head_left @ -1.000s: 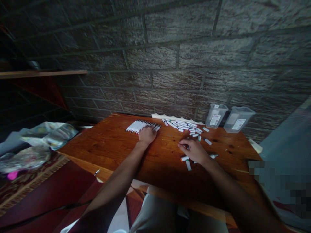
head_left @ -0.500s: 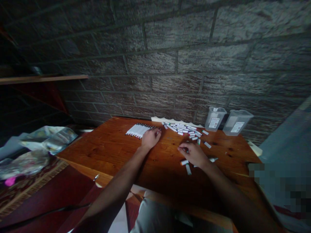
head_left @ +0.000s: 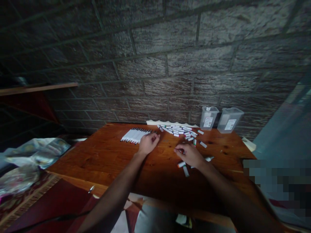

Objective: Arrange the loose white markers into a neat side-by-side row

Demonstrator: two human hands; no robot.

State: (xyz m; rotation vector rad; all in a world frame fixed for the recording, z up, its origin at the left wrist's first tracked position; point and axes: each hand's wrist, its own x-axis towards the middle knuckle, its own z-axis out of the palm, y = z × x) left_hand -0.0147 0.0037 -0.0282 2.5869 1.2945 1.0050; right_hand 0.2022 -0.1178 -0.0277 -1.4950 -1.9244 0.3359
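Beside the right end of a row of white markers rests my left hand, its fingers curled in. Whatever is in those fingers, if anything, is hidden. The row's markers lie side by side with dark ends. Farther right, my right hand is closed in a pinch just over the table; a small dark patch shows between the fingers, too unclear to name. Near its wrist lie an orange-ended white piece and a white piece with a green end. A pale pointed piece lies partly behind the wrist.
A loose heap of white marker parts with coloured ends spreads along the back of the wooden table. Two clear plastic containers with labels stand at the back right, against the brick wall. Plastic bags lie off to the left.
The view has shifted slightly, moving the table leftward in the picture. My left hand's fingers have drawn a little away from the row's right end; my right hand keeps its pinch.
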